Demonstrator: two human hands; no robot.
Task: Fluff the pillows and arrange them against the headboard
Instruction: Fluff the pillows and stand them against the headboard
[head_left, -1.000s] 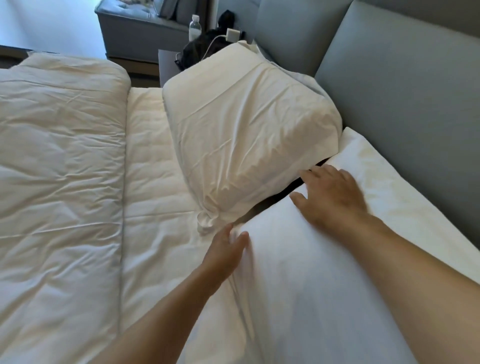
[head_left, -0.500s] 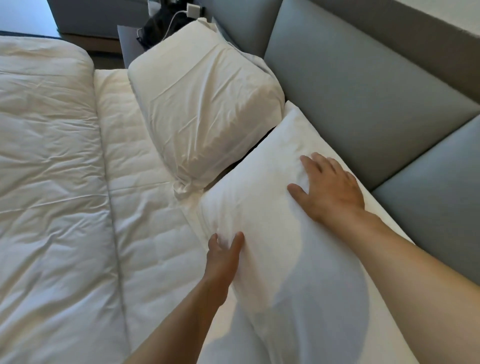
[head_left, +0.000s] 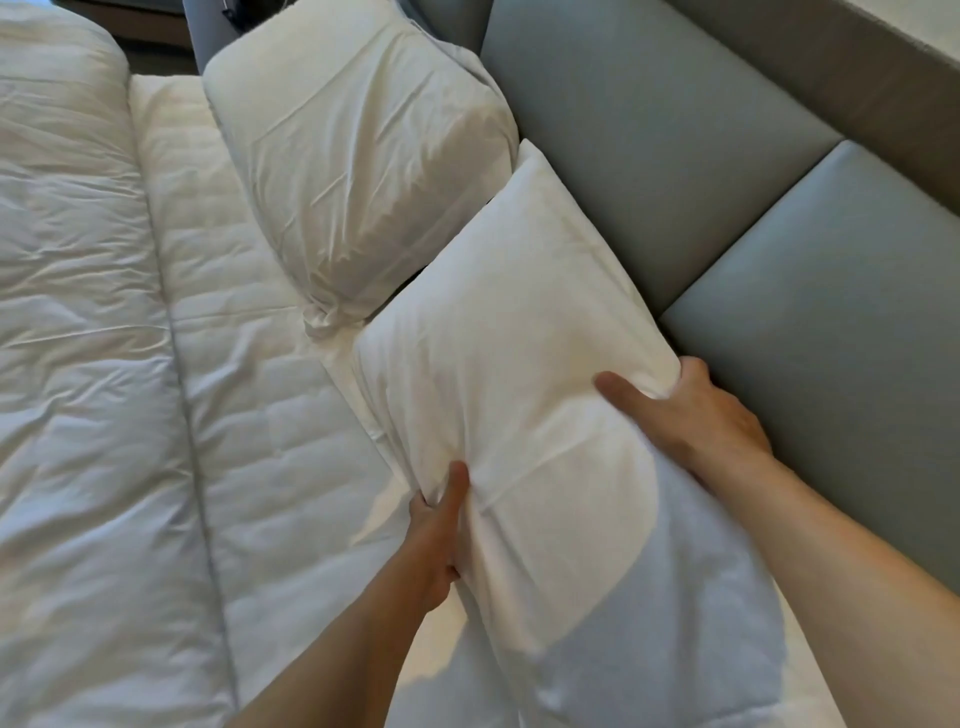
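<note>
A white near pillow (head_left: 509, 332) lies along the grey padded headboard (head_left: 675, 171). My left hand (head_left: 436, 540) grips its bed-side edge, thumb on top and fingers tucked under. My right hand (head_left: 685, 415) clasps the headboard-side edge, thumb pressed into the top and fingers wrapped behind. The fabric bunches between both hands. A second, cream far pillow (head_left: 363, 150) leans against the headboard further along, its near corner touching the near pillow.
A quilted mattress pad (head_left: 234, 364) is bare beside the pillows. A thick white duvet (head_left: 78, 364) is folded back on the left. A dark object on a nightstand (head_left: 236, 10) shows at the top edge.
Both hands slid back along the near pillow toward me and went from resting flat to gripping its two long edges. The view shifted closer over the pillows.
</note>
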